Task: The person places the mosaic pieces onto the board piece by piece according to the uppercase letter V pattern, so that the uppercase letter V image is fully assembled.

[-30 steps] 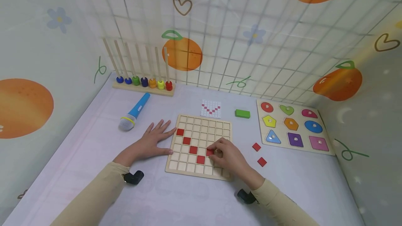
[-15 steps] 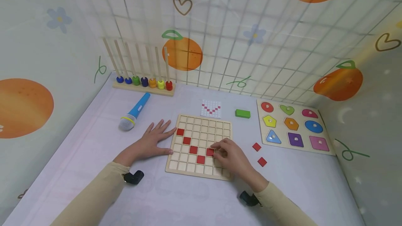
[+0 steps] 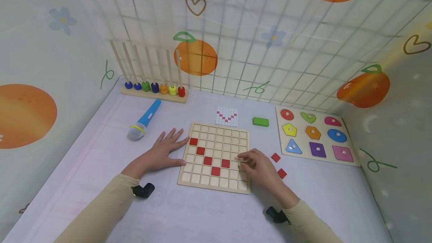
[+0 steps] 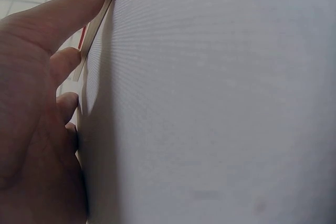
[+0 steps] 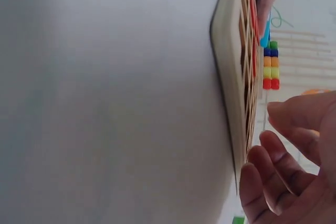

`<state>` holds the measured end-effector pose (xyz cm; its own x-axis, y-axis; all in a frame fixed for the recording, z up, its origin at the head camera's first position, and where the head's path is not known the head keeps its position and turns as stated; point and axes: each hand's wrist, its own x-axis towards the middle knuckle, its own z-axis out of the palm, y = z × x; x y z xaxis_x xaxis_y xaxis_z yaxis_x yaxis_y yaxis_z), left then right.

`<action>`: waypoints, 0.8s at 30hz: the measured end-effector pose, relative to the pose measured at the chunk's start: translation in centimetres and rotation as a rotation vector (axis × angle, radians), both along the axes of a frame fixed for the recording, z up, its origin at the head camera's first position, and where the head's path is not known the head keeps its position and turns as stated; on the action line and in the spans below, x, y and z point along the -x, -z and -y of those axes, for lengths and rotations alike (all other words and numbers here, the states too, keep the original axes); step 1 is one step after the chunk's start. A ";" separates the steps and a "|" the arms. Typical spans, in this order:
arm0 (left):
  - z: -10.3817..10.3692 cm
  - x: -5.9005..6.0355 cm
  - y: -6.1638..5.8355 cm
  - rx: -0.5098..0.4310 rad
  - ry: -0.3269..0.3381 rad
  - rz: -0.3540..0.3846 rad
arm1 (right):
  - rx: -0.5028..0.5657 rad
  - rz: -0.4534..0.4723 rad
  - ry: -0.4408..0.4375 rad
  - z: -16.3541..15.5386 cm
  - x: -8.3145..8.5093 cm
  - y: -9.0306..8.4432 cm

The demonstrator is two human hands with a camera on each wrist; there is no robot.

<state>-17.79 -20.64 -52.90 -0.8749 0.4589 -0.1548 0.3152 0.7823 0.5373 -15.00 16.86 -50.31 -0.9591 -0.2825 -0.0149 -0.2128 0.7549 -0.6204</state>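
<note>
A wooden grid board [image 3: 200, 180] lies flat on the table, with several red square tiles [image 3: 207, 161] set in its cells in a bent diagonal line. My left hand [image 3: 161, 155] rests on the table with fingers spread, thumb and forefinger touching the board's left edge. Over the board's right edge hovers my right hand [image 3: 261, 168], fingers loosely bent. In the right wrist view, a gap shows between the thumb [image 5: 294, 111] and the fingers, with nothing held. Two loose red tiles [image 3: 275, 157] lie on the table just right of this hand.
Behind the board lies a small pattern card [image 3: 227, 116], with a green block [image 3: 261, 122] to its right. A shape puzzle board [image 3: 317, 137] sits at right. At left are a blue toy microphone [image 3: 146, 119] and a bead-peg counting stand [image 3: 153, 95].
My right hand has let go of the red tile, which stays in its cell, and has moved right to the board's edge. The left hand has kept still.
</note>
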 end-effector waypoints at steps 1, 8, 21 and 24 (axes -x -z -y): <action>0.0 0.0 0.0 -0.001 0.000 0.001 | -0.007 -0.002 0.009 -0.3 0.0 0.0; 0.0 0.0 0.0 0.008 0.000 0.003 | -0.035 -0.017 0.051 -2.6 0.5 -0.1; 0.0 0.0 0.0 0.008 -0.002 0.006 | -0.111 -0.015 0.163 -6.7 1.3 -0.2; 0.0 0.0 0.0 0.004 -0.001 0.008 | -0.143 -0.019 0.175 -7.4 1.3 -0.4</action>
<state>-17.78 -20.63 -52.91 -0.8743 0.4570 -0.1637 0.3096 0.7848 0.5369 -16.31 24.30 -49.96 -0.9939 -0.1078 -0.0241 -0.0813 0.8611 -0.5019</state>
